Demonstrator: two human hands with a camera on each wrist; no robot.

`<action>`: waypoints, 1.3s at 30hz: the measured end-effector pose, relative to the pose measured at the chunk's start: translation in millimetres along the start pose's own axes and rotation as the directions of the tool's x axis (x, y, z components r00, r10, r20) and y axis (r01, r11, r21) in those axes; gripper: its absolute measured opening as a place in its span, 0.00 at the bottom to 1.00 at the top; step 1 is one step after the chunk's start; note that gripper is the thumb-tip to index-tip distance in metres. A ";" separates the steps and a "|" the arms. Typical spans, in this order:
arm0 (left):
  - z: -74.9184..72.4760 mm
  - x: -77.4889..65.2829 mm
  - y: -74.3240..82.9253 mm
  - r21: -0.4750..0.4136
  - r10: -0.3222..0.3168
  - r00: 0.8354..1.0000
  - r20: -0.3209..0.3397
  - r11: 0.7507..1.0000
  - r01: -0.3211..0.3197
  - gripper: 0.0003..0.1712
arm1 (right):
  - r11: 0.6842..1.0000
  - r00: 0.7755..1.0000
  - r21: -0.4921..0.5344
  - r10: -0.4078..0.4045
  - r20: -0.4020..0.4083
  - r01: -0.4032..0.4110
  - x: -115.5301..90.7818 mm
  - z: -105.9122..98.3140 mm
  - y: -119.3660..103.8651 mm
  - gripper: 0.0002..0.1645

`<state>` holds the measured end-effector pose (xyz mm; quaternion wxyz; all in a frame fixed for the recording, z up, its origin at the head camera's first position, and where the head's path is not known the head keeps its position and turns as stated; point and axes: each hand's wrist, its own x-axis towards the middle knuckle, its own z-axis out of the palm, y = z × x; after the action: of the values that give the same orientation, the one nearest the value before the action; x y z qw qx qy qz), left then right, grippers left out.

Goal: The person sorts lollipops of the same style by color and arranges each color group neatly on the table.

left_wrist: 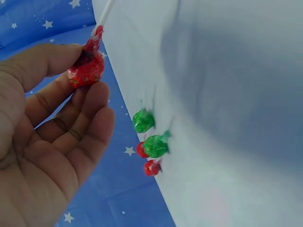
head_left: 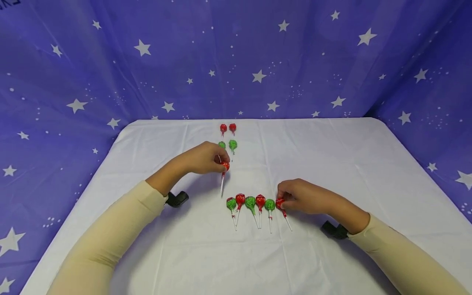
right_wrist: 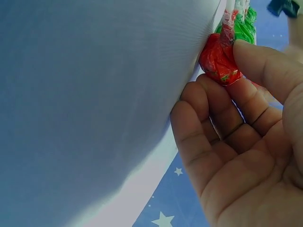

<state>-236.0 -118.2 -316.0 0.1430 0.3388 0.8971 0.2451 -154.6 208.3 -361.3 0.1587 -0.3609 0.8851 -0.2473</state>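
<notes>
My left hand [head_left: 208, 159] pinches a red lollipop [left_wrist: 87, 71] by its wrapped head between thumb and fingers, its white stick pointing toward me in the head view. Just beyond that hand lie two green lollipops [head_left: 233, 144], one partly covered by the fingers, and farther back two red lollipops [head_left: 223, 128]. My right hand [head_left: 307, 196] pinches another red lollipop [right_wrist: 220, 59] at the right end of a row on the table. Along the row, green lollipops [head_left: 250, 201] and red lollipops [head_left: 260, 200] alternate, sticks toward me.
A white cloth covers the table [head_left: 177, 254]. Purple curtain [head_left: 236, 61] with white stars stands behind and at both sides. Dark wrist camera mounts [head_left: 178, 199] sit under both forearms.
</notes>
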 end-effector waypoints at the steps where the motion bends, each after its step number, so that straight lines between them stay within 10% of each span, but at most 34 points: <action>1: -3.1 8.9 0.7 0.004 -0.005 1.000 -0.007 1.000 0.005 0.07 | 1.000 1.000 -0.002 0.006 0.000 -0.006 -0.5 -0.6 0.4 0.07; 19: -29.4 140.4 -19.4 -0.021 -0.133 0.988 -0.072 0.991 0.132 0.15 | 1.000 1.000 -0.002 0.006 -0.004 -0.006 -4.9 -3.0 0.7 0.07; 39: -12.5 171.7 -57.0 -0.058 -0.324 0.933 -0.154 0.946 0.319 0.20 | 1.000 1.000 0.006 0.011 -0.012 -0.011 -1.2 2.2 -2.1 0.06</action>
<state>-397.2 -43.2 -351.7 0.1133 0.1643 0.9450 0.2592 -151.6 207.2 -361.8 0.1558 -0.3542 0.8872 -0.2514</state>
